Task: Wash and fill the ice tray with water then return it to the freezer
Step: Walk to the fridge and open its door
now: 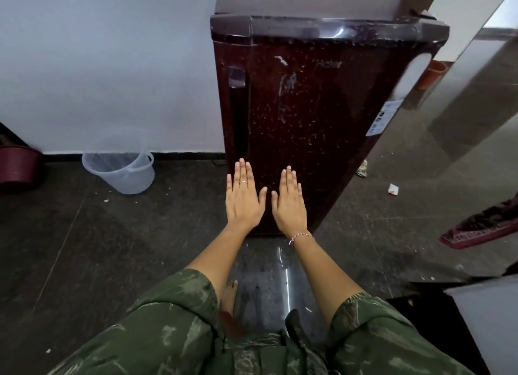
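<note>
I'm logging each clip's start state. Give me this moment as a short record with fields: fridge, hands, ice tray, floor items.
fridge: dark red fridge, door shut, handle on its left edge
left hand: open, flat, palm down, empty, ring on one finger
right hand: open, flat, empty, thread band at the wrist
ice tray: not in view
floor items: clear bucket by the wall, left of the fridge; maroon tub at far left

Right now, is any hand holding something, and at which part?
Nothing is held. The left hand and the right hand are both open and flat, fingers stretched, in front of the closed fridge.
</note>
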Demonstrator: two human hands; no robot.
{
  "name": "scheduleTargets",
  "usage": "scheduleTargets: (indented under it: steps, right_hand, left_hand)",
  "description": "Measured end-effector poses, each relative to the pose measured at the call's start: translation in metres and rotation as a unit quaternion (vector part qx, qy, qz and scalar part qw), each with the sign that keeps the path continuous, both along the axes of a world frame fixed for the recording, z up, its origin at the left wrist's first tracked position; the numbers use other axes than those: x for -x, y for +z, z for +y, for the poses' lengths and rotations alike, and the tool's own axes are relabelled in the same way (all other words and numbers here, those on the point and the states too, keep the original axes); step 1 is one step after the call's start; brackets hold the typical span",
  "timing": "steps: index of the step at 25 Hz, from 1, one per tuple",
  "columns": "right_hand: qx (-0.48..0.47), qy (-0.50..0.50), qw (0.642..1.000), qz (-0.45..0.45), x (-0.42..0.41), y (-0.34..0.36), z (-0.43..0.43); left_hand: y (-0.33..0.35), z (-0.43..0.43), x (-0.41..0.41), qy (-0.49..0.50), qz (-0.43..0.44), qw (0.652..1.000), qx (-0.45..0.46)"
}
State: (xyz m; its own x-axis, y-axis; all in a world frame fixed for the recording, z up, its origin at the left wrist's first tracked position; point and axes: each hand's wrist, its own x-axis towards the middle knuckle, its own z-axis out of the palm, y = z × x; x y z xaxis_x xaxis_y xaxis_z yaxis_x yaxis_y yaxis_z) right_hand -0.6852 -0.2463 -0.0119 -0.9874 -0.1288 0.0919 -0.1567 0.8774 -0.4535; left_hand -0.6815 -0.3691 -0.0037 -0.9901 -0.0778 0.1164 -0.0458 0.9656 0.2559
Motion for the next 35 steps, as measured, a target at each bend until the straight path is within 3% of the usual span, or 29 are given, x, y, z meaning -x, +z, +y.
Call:
scheduleTargets:
  steps: [5, 9, 13, 16, 20, 27, 35]
  right_hand:
    - [0.145, -0.002, 0.989, -0.034, 0.061, 0.017, -0.052]
    - [0.237, -0.012, 0.968, -0.082, 0.103, 0.02, -0.077]
    - [0.301, -0.012, 0.948, -0.103, 0.137, 0.02, -0.09]
    - [0.351, -0.015, 0.931, -0.097, 0.155, 0.019, -0.099]
    - [0.388, -0.003, 0.914, -0.121, 0.177, 0.027, -0.107]
    - [0.386, -0.004, 0.898, -0.211, 0.204, 0.031, -0.11]
    - [0.422, 0.018, 0.879, -0.22, 0.197, 0.04, -0.109]
  left_hand:
    - [0.024, -0.028, 0.067, 0.105, 0.055, 0.97, -0.211]
    - [0.062, -0.028, 0.122, 0.192, 0.108, 0.875, -0.432]
    - [0.083, -0.03, 0.161, 0.22, 0.122, 0.788, -0.561]
    - [0.079, -0.049, 0.183, 0.143, 0.082, 0.778, -0.606]
    - [0.088, -0.052, 0.204, 0.035, 0.057, 0.736, -0.674]
    - [0.079, -0.049, 0.214, 0.022, 0.081, 0.738, -0.669]
    - [0.085, -0.044, 0.203, 0.033, 0.082, 0.743, -0.664]
